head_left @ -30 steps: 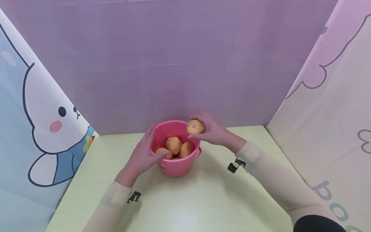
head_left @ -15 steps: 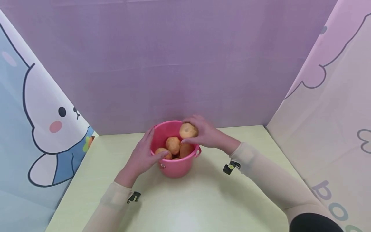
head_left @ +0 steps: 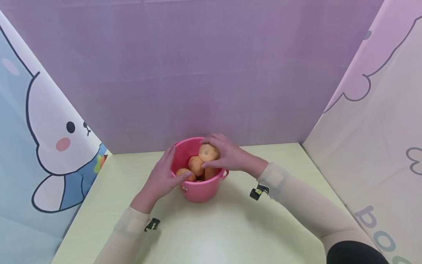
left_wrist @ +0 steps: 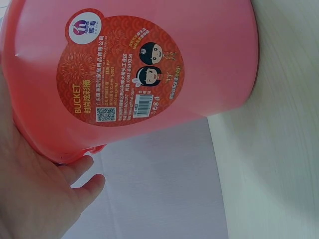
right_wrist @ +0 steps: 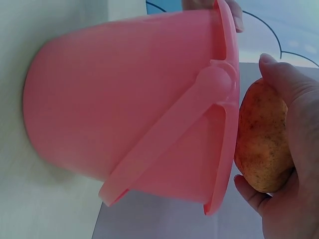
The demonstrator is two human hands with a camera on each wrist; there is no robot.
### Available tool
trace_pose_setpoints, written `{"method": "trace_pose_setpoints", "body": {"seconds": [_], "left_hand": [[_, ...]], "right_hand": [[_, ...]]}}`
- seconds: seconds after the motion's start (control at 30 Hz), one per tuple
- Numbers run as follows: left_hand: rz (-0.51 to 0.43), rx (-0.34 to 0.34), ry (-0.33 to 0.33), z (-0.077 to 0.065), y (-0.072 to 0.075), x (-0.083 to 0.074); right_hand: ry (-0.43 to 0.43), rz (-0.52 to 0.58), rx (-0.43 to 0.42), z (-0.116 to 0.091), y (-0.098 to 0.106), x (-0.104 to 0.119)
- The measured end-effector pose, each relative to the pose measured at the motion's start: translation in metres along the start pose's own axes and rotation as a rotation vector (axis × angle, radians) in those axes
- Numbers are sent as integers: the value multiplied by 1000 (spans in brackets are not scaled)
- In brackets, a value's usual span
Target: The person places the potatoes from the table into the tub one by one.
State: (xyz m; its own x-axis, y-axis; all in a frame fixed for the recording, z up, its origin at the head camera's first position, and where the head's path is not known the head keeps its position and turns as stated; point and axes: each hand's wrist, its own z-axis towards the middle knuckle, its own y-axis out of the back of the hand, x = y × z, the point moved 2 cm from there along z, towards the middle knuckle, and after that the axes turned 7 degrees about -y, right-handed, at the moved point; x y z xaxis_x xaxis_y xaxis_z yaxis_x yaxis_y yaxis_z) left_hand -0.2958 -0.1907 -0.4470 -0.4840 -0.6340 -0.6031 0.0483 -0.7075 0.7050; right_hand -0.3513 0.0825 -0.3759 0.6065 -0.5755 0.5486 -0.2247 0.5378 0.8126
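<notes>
A pink bucket (head_left: 199,192) stands upright on the table with several potatoes (head_left: 196,165) inside. My left hand (head_left: 161,176) rests on the bucket's left rim, its fingers long and spread and its thumb reaching over the front rim. In the left wrist view, those fingers (left_wrist: 75,172) lie at the rim below a red heart-shaped label (left_wrist: 119,69). My right hand (head_left: 227,154) grips another potato (head_left: 208,152) between thumb and fingers above the bucket's right part. In the right wrist view, this potato (right_wrist: 264,137) shows just beyond the rim, the palm behind it.
The pale table (head_left: 211,234) meets a purple backdrop (head_left: 197,73) close behind the bucket. Printed panels flank it, a rabbit panel (head_left: 56,146) on the left and a pink-white one (head_left: 379,128) on the right. The bucket's handle (right_wrist: 159,137) hangs down its side.
My right hand has moved left and slightly down with its potato, from the right rim to over the bucket's inside. The left hand and the bucket stay in place.
</notes>
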Motion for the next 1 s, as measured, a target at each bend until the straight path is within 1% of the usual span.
{"method": "trace_pose_setpoints", "body": {"seconds": [0.23, 0.57, 0.73, 1.0], "left_hand": [[-11, 3, 2, 0, -1, 1], [5, -2, -8, 0, -1, 3], [3, -4, -17, 1, -1, 4], [-4, 4, -11, 1, -2, 5]], "right_hand": [[9, -34, 29, 3, -4, 5], [35, -13, 53, 6, -5, 13], [42, -21, 56, 8, -9, 12], [66, -39, 56, 10, -13, 12]]}}
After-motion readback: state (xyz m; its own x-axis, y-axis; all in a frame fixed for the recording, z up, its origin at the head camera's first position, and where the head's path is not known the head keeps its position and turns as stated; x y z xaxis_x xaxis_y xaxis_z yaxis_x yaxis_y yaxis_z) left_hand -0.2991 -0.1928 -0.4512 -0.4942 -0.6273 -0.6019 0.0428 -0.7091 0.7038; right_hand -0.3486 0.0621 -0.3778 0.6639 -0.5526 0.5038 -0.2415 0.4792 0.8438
